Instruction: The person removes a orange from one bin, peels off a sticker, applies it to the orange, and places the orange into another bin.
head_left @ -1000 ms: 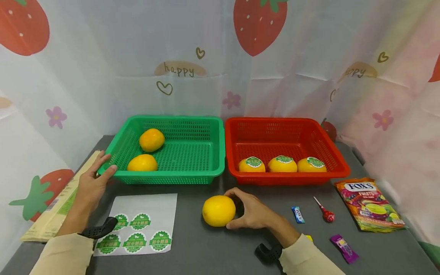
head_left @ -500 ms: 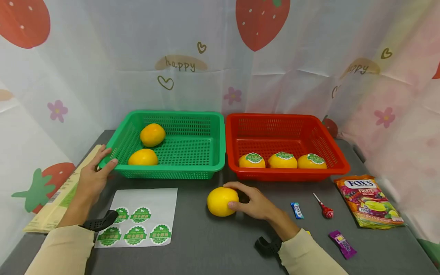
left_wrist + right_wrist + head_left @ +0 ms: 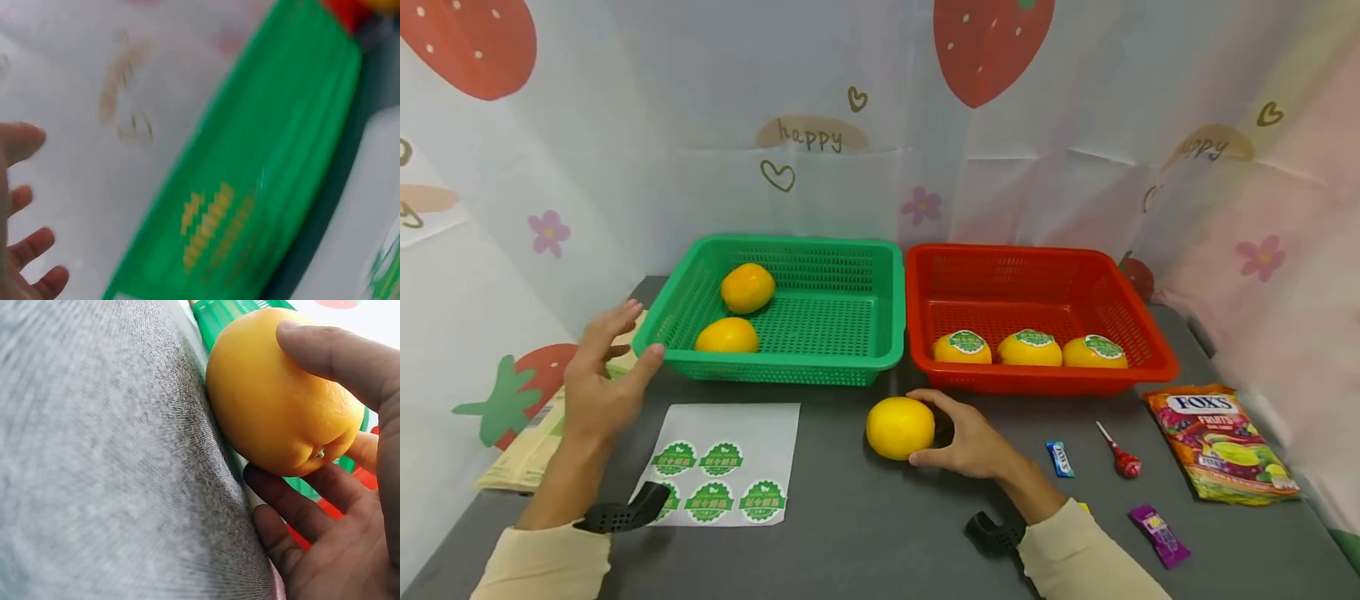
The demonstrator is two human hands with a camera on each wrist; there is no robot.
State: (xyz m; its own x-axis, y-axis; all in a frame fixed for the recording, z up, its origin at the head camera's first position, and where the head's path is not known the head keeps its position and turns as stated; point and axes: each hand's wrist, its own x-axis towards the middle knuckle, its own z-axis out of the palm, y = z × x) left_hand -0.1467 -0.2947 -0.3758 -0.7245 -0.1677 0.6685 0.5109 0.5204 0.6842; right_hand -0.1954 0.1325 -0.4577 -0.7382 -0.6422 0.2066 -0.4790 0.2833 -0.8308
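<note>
My right hand (image 3: 972, 440) holds a yellow orange (image 3: 900, 428) at the table's middle, in front of the gap between two baskets. In the right wrist view, the thumb lies over the top of the orange and fingers reach around its stem end. My left hand (image 3: 606, 387) is raised at the left with fingers spread, beside the near left corner of the green basket (image 3: 775, 367). Its fingers also show spread in the blurred left wrist view. Inside that basket lie two plain oranges (image 3: 748, 288). Below it is a white sheet (image 3: 737, 425) with several round green stickers (image 3: 721, 459).
A red basket (image 3: 1037, 379) holds 3 stickered oranges (image 3: 1030, 348). To the right lie a Fox's candy bag (image 3: 1223, 446), a lollipop (image 3: 1125, 462), a small blue packet (image 3: 1060, 459) and a purple sweet (image 3: 1160, 536). Yellowish packaging (image 3: 523, 458) lies behind my left forearm.
My left hand has come off the green basket's rim and moved slightly left. My right hand keeps hold of the orange, its thumb shifted on it. The head view has drifted slightly.
</note>
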